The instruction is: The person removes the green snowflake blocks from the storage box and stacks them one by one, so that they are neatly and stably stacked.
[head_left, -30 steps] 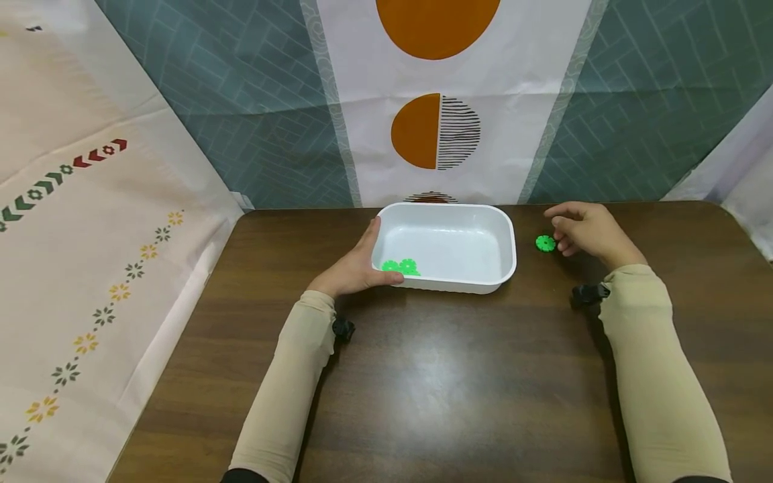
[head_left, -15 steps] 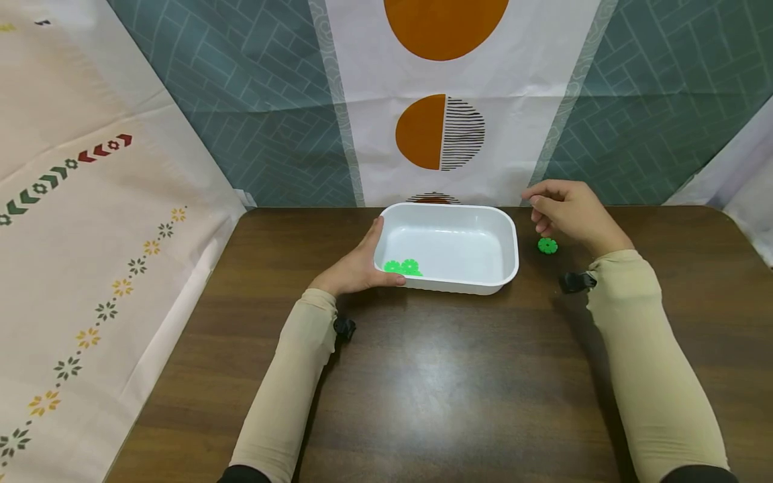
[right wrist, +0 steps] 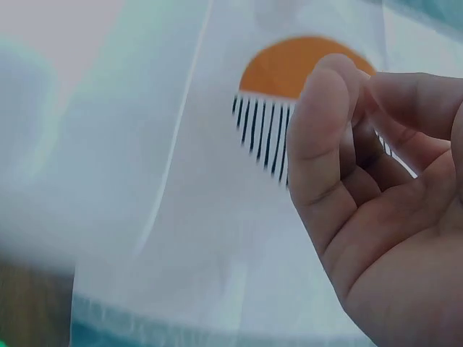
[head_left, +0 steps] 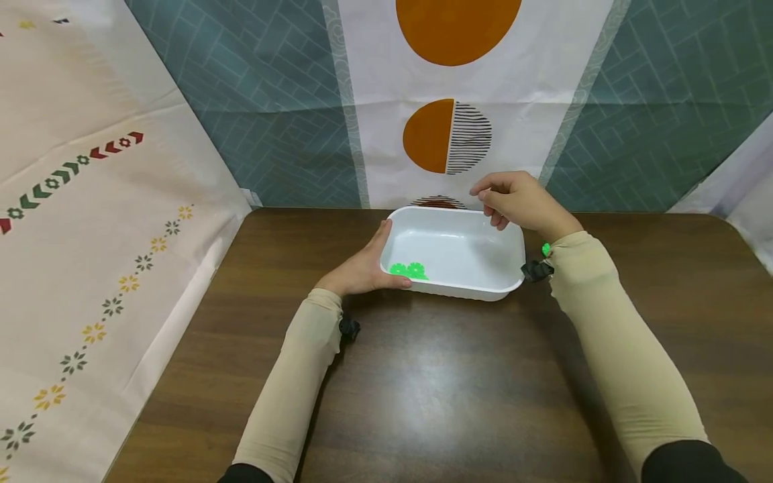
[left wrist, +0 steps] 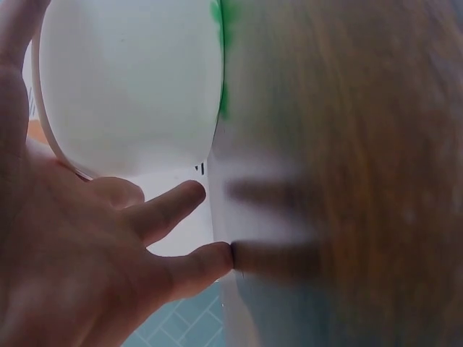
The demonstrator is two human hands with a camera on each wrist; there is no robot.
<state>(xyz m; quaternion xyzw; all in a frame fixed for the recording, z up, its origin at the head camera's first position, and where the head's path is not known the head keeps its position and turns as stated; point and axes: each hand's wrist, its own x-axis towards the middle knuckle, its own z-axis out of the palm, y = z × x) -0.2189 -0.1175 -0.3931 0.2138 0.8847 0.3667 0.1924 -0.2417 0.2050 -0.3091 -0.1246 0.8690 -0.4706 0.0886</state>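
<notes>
A white plastic tray [head_left: 465, 258] sits at the table's far edge. Several bright green notched discs [head_left: 415, 270] lie in its near left corner. My left hand [head_left: 362, 268] grips the tray's left end, thumb along the near rim; in the left wrist view two of its fingers stretch out beside the tray wall [left wrist: 130, 87]. Over the tray's far right corner hovers my right hand [head_left: 522, 201], thumb and fingers bent together. No object shows between these fingers [right wrist: 318, 116], though their inner side is partly hidden. Another green disc [head_left: 546, 249] on the table is partly covered by the right wrist.
Behind the brown table [head_left: 435, 376] hangs a patterned cloth [head_left: 290, 134] close to its far edge. A pale embroidered cloth [head_left: 133, 221] drapes along the left side. Black wrist cameras [head_left: 537, 270] stick out under each wrist.
My right hand has risen from beside the green disc on the table and moved left over the tray. That disc stays behind. The left hand keeps its grip, and the head view has shifted slightly.
</notes>
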